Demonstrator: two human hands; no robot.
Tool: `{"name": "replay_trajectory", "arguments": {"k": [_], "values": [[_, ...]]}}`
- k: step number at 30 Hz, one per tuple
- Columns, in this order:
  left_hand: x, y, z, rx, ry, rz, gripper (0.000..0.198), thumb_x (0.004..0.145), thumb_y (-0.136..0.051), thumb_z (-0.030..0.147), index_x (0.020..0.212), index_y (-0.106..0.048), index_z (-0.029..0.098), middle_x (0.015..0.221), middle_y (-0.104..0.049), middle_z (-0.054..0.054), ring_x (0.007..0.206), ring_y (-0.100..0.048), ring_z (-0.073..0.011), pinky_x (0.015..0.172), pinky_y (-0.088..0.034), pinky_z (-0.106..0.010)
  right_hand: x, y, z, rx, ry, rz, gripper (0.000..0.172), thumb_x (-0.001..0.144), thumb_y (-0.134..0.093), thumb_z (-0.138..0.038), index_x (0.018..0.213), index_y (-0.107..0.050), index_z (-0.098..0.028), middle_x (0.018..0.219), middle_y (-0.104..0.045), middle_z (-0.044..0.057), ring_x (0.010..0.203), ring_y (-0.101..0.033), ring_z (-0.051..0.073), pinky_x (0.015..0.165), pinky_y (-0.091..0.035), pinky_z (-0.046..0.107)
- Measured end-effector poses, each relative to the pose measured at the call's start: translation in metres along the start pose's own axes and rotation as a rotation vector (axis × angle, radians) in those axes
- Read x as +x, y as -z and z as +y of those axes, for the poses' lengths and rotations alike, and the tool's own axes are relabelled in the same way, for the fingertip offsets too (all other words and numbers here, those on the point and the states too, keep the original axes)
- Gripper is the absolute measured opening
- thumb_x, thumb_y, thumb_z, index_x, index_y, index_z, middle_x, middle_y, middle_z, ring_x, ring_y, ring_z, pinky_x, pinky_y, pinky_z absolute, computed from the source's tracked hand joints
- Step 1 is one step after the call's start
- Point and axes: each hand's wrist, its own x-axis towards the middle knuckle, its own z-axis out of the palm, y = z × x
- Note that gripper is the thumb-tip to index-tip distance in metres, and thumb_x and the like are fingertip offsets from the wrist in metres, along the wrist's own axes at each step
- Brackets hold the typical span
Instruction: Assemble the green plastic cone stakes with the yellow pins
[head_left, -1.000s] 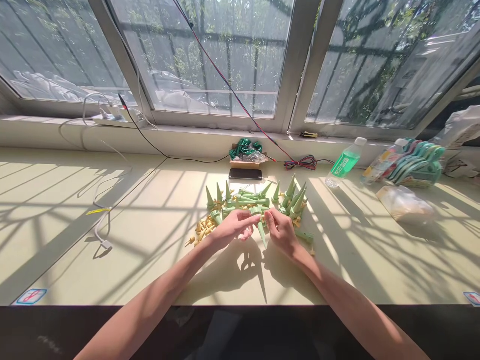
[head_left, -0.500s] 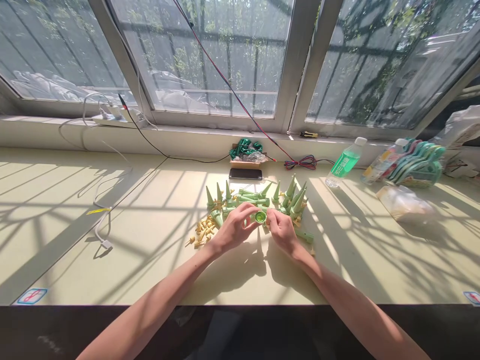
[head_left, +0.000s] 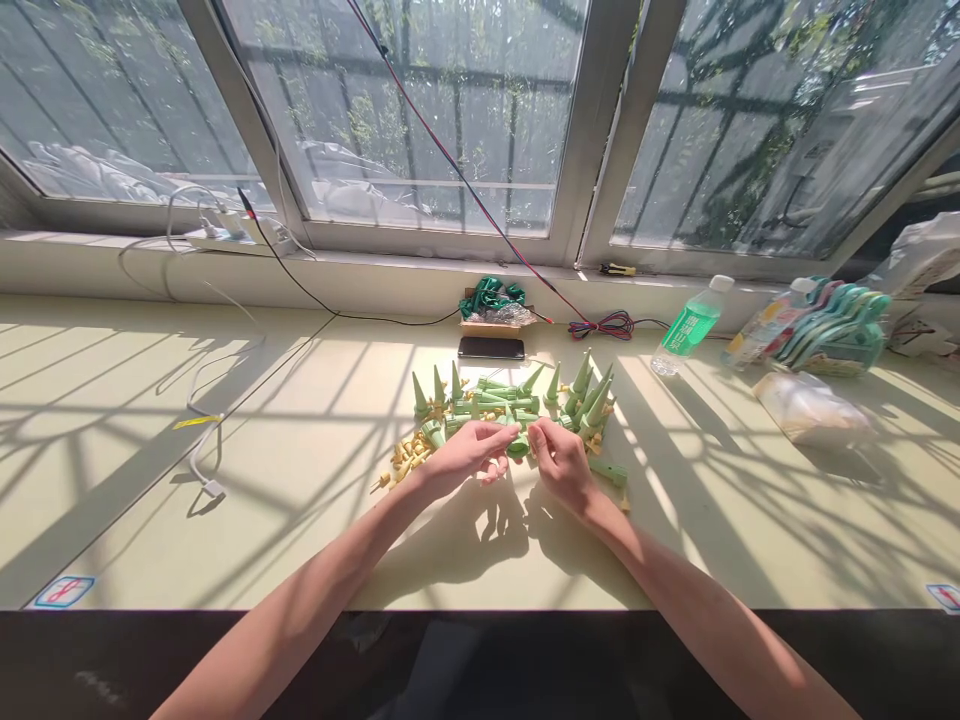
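**Several cones upright, many parts loose; one cone in hand**

Both hands meet over the table (head_left: 300,500), fingertips almost touching. The left hand (head_left: 469,455) is nearly closed, its thumb and forefinger pinching a green cone piece (head_left: 517,445). The right hand (head_left: 561,460) is curled the same way and grips that piece from the other side. Whether a smaller part is also held between the fingers cannot be told. The piece sits between the two hands, just above the tabletop.

Progress, as judged from the layout: a group of standing cones (head_left: 589,395) rises just beyond the right hand, and a few more stand beyond the left. These appear to be finished. Between them, directly beyond the fingertips, lying cones (head_left: 499,395) are heaped on their sides. A scatter of small yellow parts (head_left: 409,460) lies loose just outside the left hand. On that evidence a good share of the stock is not yet dealt with.

Containers:
- A small box (head_left: 491,325), well beyond the hands against the sill, holds bunched dark green material under clear wrap.
- A green-labelled bottle (head_left: 691,322), far out beyond the right hand, is capped and leaning. Its fill level cannot be read.
- A second bottle (head_left: 765,325) lies next to it, contents unclear.
- A clear plastic bag (head_left: 810,410), far to the right of the right hand, holds something pale that cannot be identified.
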Motion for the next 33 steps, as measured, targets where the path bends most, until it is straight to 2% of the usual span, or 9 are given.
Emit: {"name": "replay_trajectory", "arguments": {"k": [4,7,11,14,17,20,25,30,33], "values": [[-0.002,0.001,0.0,0.064,-0.051,-0.016,0.045,0.083,-0.068,0.057,0.078,-0.054,0.015,0.055,-0.051,0.004,0.045,-0.046,-0.0074,0.044,-0.035,-0.021,-0.001,-0.001,0.002,0.019,-0.008,-0.004,0.041,0.102,-0.035,-0.044,0.067,-0.036,-0.023,0.059,-0.039,-0.003,0.053,-0.036,0.014,0.054,-0.032,0.029],[-0.002,0.0,-0.001,0.256,-0.122,0.016,0.042,0.087,-0.063,0.055,0.077,-0.053,0.016,0.057,-0.051,0.004,0.045,-0.048,-0.0084,0.043,-0.037,-0.021,-0.002,-0.003,0.005,0.054,-0.02,-0.014,0.041,0.102,-0.036,-0.043,0.066,-0.034,-0.023,0.058,-0.039,-0.003,0.053,-0.036,0.014,0.053,-0.032,0.029],[-0.001,-0.004,-0.006,0.619,-0.391,0.166,0.033,0.088,-0.064,0.045,0.078,-0.056,0.015,0.071,-0.054,0.0,0.057,-0.053,-0.0101,0.046,-0.04,-0.02,-0.001,-0.003,0.007,0.048,-0.063,-0.026,0.043,0.102,-0.035,-0.045,0.065,-0.035,-0.023,0.057,-0.041,-0.003,0.051,-0.039,0.014,0.051,-0.031,0.028],[0.002,-0.005,-0.014,0.859,-0.623,0.231,0.02,0.093,-0.06,0.035,0.086,-0.06,0.016,0.086,-0.058,-0.004,0.065,-0.054,-0.0108,0.056,-0.046,-0.023,0.0,-0.002,0.007,0.04,-0.085,-0.03,0.044,0.102,-0.033,-0.046,0.065,-0.038,-0.022,0.057,-0.043,-0.002,0.051,-0.041,0.014,0.051,-0.032,0.028],[0.004,-0.004,-0.021,0.953,-0.721,0.264,0.014,0.096,-0.056,0.029,0.096,-0.063,0.017,0.097,-0.061,-0.007,0.066,-0.054,-0.0105,0.062,-0.049,-0.026,0.0,-0.002,0.007,0.043,-0.089,-0.029,0.045,0.102,-0.033,-0.046,0.065,-0.04,-0.022,0.057,-0.045,-0.002,0.051,-0.042,0.014,0.051,-0.032,0.028],[0.004,-0.006,-0.02,0.901,-0.68,0.321,0.017,0.094,-0.06,0.031,0.104,-0.063,0.018,0.103,-0.061,-0.007,0.065,-0.057,-0.0097,0.062,-0.052,-0.026,0.0,-0.002,0.005,0.06,-0.084,0.004,0.044,0.102,-0.034,-0.046,0.066,-0.039,-0.022,0.057,-0.043,-0.003,0.051,-0.04,0.013,0.051,-0.033,0.027],[0.004,-0.01,-0.011,0.566,-0.448,0.364,0.031,0.089,-0.064,0.044,0.105,-0.059,0.018,0.103,-0.064,-0.006,0.059,-0.058,-0.0087,0.048,-0.049,-0.021,0.003,0.004,0.0,-0.031,-0.077,0.131,0.039,0.103,-0.035,-0.04,0.068,-0.038,-0.023,0.057,-0.042,-0.003,0.05,-0.037,0.014,0.051,-0.029,0.028],[0.006,-0.005,-0.009,0.171,-0.119,0.153,0.05,0.091,-0.053,0.062,0.082,-0.06,0.014,0.057,-0.057,0.001,0.038,-0.046,-0.0077,0.036,-0.037,-0.02,0.003,0.005,0.001,-0.084,0.007,0.126,0.037,0.103,-0.034,-0.036,0.069,-0.038,-0.023,0.06,-0.043,-0.002,0.053,-0.038,0.014,0.054,-0.03,0.029],[0.006,-0.003,-0.011,0.064,-0.06,0.072,0.051,0.085,-0.062,0.061,0.073,-0.061,0.012,0.056,-0.057,0.0,0.039,-0.047,-0.0073,0.038,-0.037,-0.02,0.001,0.002,0.003,-0.085,0.051,0.088,0.038,0.103,-0.035,-0.036,0.067,-0.036,-0.022,0.059,-0.039,-0.003,0.053,-0.036,0.013,0.055,-0.03,0.028]]}}
